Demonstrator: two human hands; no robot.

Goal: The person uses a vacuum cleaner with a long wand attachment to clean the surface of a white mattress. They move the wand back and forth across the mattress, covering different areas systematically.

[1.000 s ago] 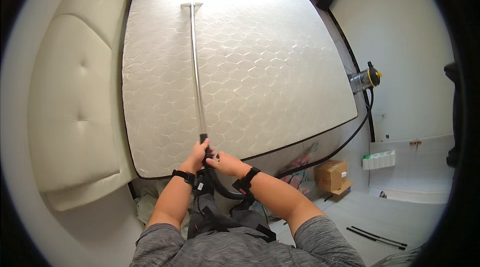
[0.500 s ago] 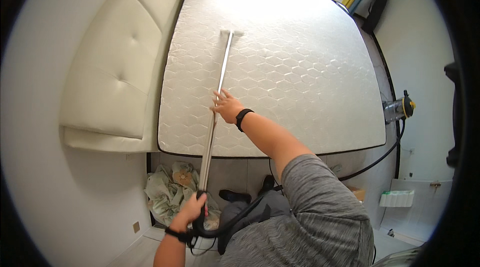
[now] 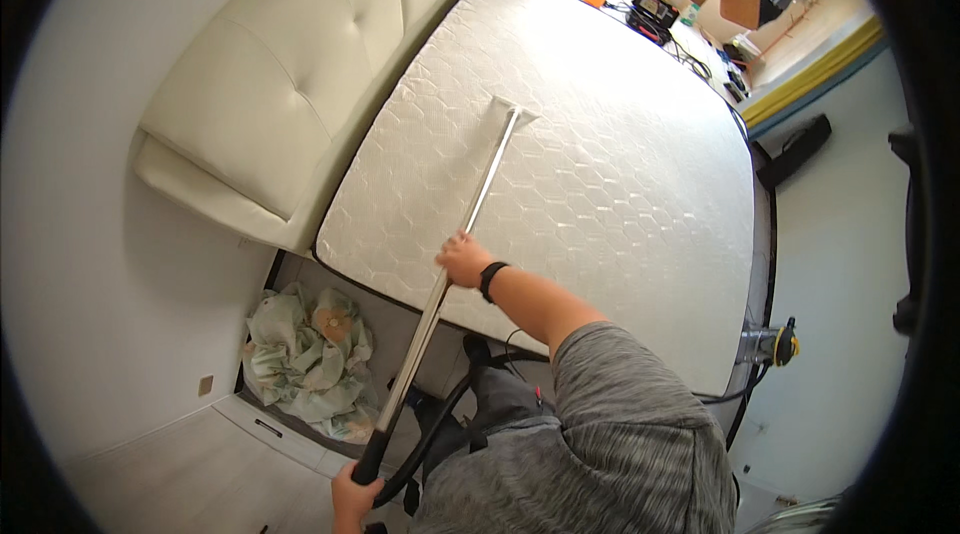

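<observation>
Presently, findings run largest to smallest.
Mattress: white quilted mattress (image 3: 600,164) lies bare on the bed; soft and yielding, judged.
Wand: long stiff silver metal vacuum tube (image 3: 470,224) slants across it, flat nozzle (image 3: 513,110) resting on the quilting; probably light but slippery.
Bundle: crumpled pale floral fabric (image 3: 305,359) fills the floor corner.
Right hand (image 3: 462,260): fingers wrapped mid-tube.
Left hand (image 3: 352,499): fingers closed around the black grip (image 3: 368,456), the better hold.

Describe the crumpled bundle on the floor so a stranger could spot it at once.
Start at the big white quilted mattress and go to its near-left corner, below the cream padded headboard. On the floor there lies the crumpled bedding, close to the long metal vacuum tube. It is the only soft heap there, pale green with an orange-brown flower print.
</observation>
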